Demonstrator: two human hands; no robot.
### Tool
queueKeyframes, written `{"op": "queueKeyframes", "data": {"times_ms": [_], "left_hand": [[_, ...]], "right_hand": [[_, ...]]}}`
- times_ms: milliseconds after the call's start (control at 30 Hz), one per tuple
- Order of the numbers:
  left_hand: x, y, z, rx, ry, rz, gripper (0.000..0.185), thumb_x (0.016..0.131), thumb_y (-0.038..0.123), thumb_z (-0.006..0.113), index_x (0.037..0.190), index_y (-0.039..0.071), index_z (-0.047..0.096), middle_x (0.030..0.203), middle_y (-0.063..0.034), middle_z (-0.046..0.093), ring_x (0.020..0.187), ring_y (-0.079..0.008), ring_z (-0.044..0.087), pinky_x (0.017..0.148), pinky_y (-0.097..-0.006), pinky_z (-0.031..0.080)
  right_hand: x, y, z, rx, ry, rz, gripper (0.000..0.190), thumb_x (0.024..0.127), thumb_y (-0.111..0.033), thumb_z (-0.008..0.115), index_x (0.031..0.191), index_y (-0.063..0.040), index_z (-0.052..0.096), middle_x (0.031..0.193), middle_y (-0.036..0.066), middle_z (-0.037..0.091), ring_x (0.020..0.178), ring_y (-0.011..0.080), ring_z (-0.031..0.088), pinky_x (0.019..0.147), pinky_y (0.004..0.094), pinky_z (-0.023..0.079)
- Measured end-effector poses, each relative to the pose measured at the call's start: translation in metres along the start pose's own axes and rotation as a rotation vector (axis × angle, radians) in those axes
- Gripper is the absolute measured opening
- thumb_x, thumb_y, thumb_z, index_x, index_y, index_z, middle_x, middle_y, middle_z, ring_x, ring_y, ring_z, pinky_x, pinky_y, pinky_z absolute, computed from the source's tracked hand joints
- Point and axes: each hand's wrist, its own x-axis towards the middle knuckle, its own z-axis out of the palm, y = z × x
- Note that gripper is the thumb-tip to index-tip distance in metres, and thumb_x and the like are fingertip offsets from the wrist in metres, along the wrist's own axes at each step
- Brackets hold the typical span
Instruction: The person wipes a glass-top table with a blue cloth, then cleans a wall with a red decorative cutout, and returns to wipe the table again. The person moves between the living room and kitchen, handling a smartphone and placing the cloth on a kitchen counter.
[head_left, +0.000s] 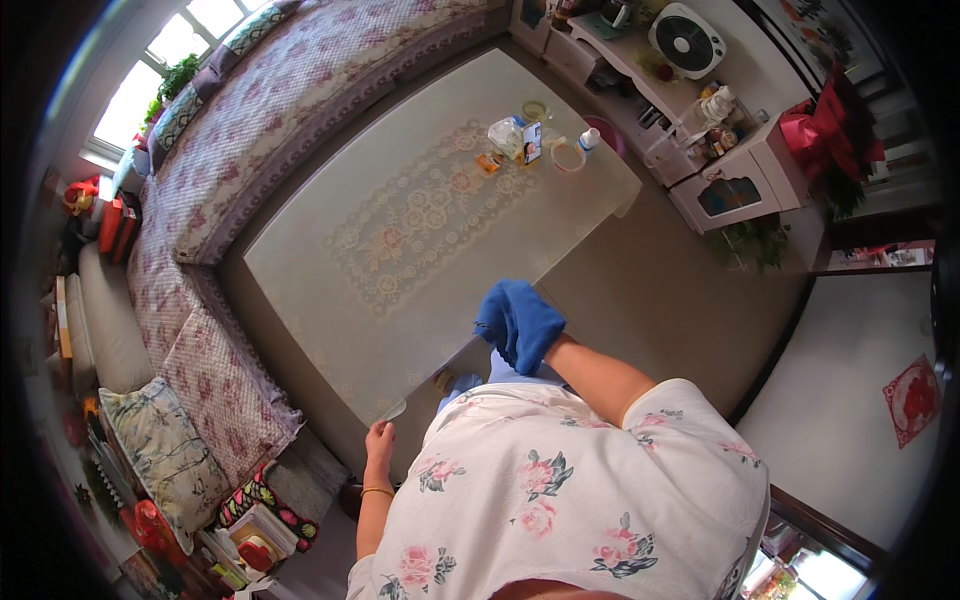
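A blue cloth (517, 322) is in my right hand (556, 349), bunched over it, so the fingers are hidden beneath the fabric. It is at the near edge of a low table (337, 352) with a pale cover and a lace-patterned floral panel (420, 217). My left hand (380, 439) hangs by the table's near left corner, its fingers curled and nothing visible in them. Close to those fingertips, a translucent corner of the table cover (396, 409) droops down; whether they touch I cannot tell.
On the table's far right stand a propped phone (532, 142), a clear plastic pack (505, 136), an amber item (489, 163), a tape-like ring (568, 157) and a white-capped bottle (589, 139). A quilted sofa (300, 112) lines the left. A cabinet (727, 191) holds a box fan (686, 41).
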Motion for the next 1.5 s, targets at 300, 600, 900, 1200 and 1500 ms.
{"op": "queueKeyframes", "data": {"times_ms": [300, 600, 900, 1200, 1500], "left_hand": [[0.007, -0.048, -0.029, -0.007, -0.045, -0.052, 0.039, 0.085, 0.027, 0.062, 0.115, 0.001, 0.057, 0.09, -0.0075, 0.064, 0.07, -0.0135, 0.06, 0.055, -0.0259, 0.046], [0.001, -0.037, -0.033, 0.037, -0.033, -0.033, 0.039, 0.085, 0.029, 0.061, 0.114, 0.003, 0.059, 0.085, -0.0056, 0.063, 0.066, -0.0115, 0.058, 0.052, -0.0259, 0.045], [0.028, -0.064, -0.032, -0.006, -0.041, 0.058, 0.037, 0.084, 0.026, 0.064, 0.106, -0.003, 0.061, 0.088, -0.0101, 0.065, 0.071, -0.0147, 0.061, 0.063, -0.0284, 0.052], [0.012, -0.035, -0.03, 0.045, -0.041, 0.02, 0.039, 0.084, 0.027, 0.063, 0.11, -0.002, 0.06, 0.087, -0.0095, 0.065, 0.069, -0.0138, 0.06, 0.062, -0.0268, 0.049], [0.006, -0.011, -0.023, 0.063, -0.052, 0.012, 0.038, 0.086, 0.024, 0.061, 0.113, -0.002, 0.058, 0.091, -0.0101, 0.064, 0.073, -0.0142, 0.06, 0.065, -0.0269, 0.049]], "right_hand": [[-0.006, 0.024, 0.009, -0.032, 0.015, -0.052, 0.046, 0.089, -0.047, 0.04, 0.071, -0.01, 0.061, 0.065, 0.009, 0.062, 0.056, 0.0206, 0.057, 0.054, 0.0303, 0.048], [-0.014, 0.034, 0.016, -0.007, 0.006, -0.056, 0.046, 0.09, -0.047, 0.041, 0.072, -0.01, 0.061, 0.065, 0.008, 0.062, 0.056, 0.0199, 0.057, 0.054, 0.0301, 0.048], [-0.018, 0.026, 0.024, -0.003, -0.021, -0.103, 0.043, 0.09, -0.042, 0.043, 0.071, -0.008, 0.06, 0.067, 0.008, 0.062, 0.06, 0.0174, 0.058, 0.058, 0.0286, 0.049], [-0.02, 0.034, 0.006, 0.027, -0.006, -0.086, 0.039, 0.092, -0.036, 0.042, 0.073, -0.008, 0.062, 0.067, 0.007, 0.062, 0.058, 0.016, 0.057, 0.056, 0.0266, 0.049], [-0.02, 0.026, 0.003, -0.137, 0.009, -0.201, 0.042, 0.09, -0.046, 0.043, 0.072, -0.012, 0.061, 0.066, 0.005, 0.062, 0.058, 0.0172, 0.057, 0.056, 0.028, 0.048]]}}
